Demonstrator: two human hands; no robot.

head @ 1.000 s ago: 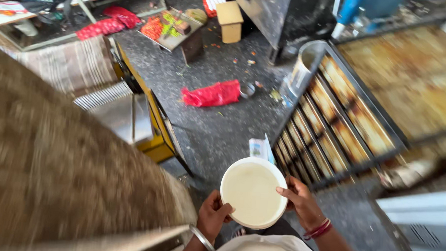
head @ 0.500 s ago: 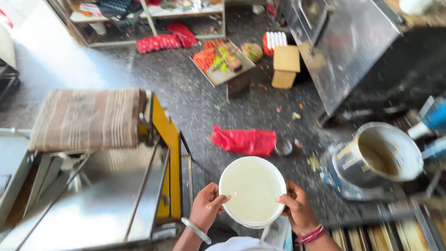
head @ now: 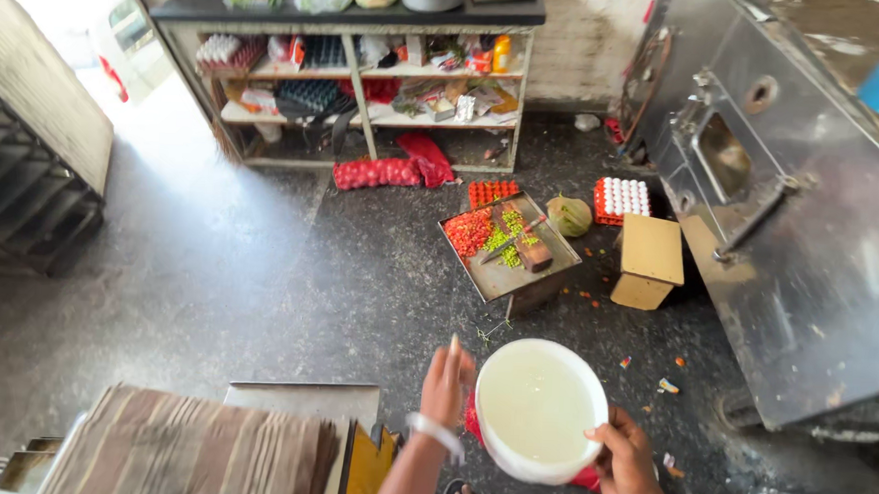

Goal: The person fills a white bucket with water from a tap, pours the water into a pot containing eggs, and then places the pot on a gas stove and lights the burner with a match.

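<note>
I hold a white bowl (head: pixel 539 409) of pale liquid over the dark floor (head: pixel 259 298), my right hand (head: pixel 627 468) with its fingers wrapped on the near rim. My left hand (head: pixel 447 384) is flat, fingers straight, beside the bowl's left edge. A tray (head: pixel 511 248) of chopped vegetables sits ahead.

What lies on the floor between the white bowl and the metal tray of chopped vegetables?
In the head view, only bare dark speckled floor with a few small scraps lies between the white bowl and the metal tray.
</note>
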